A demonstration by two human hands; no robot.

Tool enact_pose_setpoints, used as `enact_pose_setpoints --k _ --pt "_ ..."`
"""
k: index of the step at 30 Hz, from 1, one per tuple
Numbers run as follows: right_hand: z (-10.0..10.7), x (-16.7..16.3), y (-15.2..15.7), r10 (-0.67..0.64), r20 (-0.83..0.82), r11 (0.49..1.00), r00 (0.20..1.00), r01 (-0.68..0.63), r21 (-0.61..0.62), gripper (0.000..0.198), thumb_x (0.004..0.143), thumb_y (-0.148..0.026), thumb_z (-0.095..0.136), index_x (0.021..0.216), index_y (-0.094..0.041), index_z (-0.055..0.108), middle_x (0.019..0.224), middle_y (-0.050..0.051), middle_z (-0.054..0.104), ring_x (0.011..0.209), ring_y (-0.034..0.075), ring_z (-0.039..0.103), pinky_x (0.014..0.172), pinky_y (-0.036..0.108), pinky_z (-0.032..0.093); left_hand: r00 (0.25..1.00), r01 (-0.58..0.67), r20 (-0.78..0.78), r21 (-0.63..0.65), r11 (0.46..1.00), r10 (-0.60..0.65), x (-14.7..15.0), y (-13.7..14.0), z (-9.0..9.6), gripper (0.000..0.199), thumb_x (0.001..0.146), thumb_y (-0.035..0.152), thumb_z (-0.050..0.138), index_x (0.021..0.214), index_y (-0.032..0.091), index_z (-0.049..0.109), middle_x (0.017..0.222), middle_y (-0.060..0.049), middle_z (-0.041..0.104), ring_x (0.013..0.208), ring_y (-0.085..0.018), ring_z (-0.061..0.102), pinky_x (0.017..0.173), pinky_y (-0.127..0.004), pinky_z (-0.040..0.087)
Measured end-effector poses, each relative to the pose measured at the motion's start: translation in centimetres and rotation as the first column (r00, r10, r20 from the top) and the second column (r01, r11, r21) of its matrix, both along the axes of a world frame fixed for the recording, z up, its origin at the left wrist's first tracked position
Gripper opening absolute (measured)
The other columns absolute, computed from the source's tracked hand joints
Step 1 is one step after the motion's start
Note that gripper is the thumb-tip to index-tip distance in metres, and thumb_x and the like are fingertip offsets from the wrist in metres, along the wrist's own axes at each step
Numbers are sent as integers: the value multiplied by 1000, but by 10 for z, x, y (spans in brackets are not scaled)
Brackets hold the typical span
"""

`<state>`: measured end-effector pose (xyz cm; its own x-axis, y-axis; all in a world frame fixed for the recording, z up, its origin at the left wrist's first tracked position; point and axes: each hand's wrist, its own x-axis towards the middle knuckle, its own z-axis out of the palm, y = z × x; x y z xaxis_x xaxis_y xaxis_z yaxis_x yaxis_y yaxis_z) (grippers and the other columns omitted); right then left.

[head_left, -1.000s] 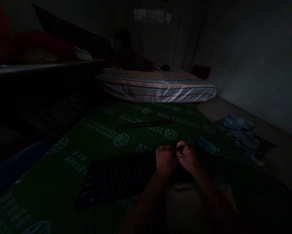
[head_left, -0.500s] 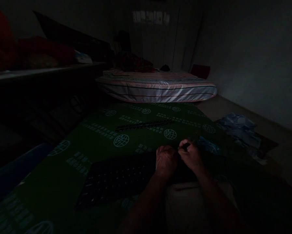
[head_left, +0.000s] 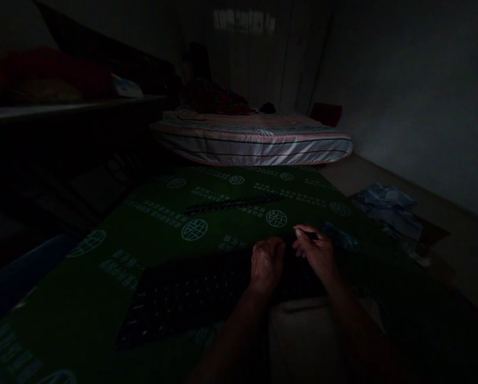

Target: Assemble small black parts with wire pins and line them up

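Very dark room, viewed from above two bare hands at work over a green board (head_left: pixel 143 242) printed with pale globes and lettering. On the near side, from left of centre toward the right, a long black keyboard (head_left: pixel 183 293), lying flat and slightly slanted, right part partly hidden by the hands and lost in shadow. Left hand (head_left: pixel 266 261) over the right part of the keyboard, back upward, fingers curled and tips hidden; too dark to tell whether touching or gripping anything. Right hand (head_left: pixel 316 250) just to the right, a little apart from the left, thumb and forefinger drawn close together, other fingers bent; impossible to tell whether holding anything small.

Step in hand, by the look of it: close finger work around the far edge of the keyboard. Next move, as a judgement: probably calling for a steady left hand and a light, exact touch from the right, with little light for guidance.

Farther off on the board, slim dark strips (head_left: pixel 233 204), too dim to name. Just beyond the right hand, to the right, a crumpled bluish wrapper (head_left: pixel 345 238). At the far end, a bed (head_left: pixel 258 144) with a striped sheet. On the floor at right, a rumpled pale blue heap (head_left: pixel 386 205).
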<state>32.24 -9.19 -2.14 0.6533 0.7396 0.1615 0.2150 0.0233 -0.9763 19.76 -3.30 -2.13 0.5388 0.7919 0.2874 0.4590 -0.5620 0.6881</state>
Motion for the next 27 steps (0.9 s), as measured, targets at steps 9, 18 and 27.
enact_pose_setpoints --k 9,18,27 --pt "-4 -1 -3 131 270 990 954 -140 16 27 78 -37 53 94 -18 64 70 4 67 59 15 63 59 27 51 969 -28 236 -210 977 78 -1 3 -2 10 79 19 55 77 19 65 74 1 69 70 -14 64 65 -22 49" --pt "2 -6 -6 282 487 952 827 -306 -31 22 76 -21 57 95 -22 66 94 4 70 86 18 65 80 31 51 919 40 385 -320 947 91 -1 5 -6 8 77 19 56 78 18 65 77 0 70 73 -14 65 66 -22 51" --pt "-10 2 1 299 471 944 830 -330 -17 20 75 -19 58 92 -21 68 87 3 72 78 17 67 72 28 53 859 82 487 -433 897 157 -3 6 -13 17 74 25 60 89 17 60 82 -3 69 79 -17 66 69 -26 51"
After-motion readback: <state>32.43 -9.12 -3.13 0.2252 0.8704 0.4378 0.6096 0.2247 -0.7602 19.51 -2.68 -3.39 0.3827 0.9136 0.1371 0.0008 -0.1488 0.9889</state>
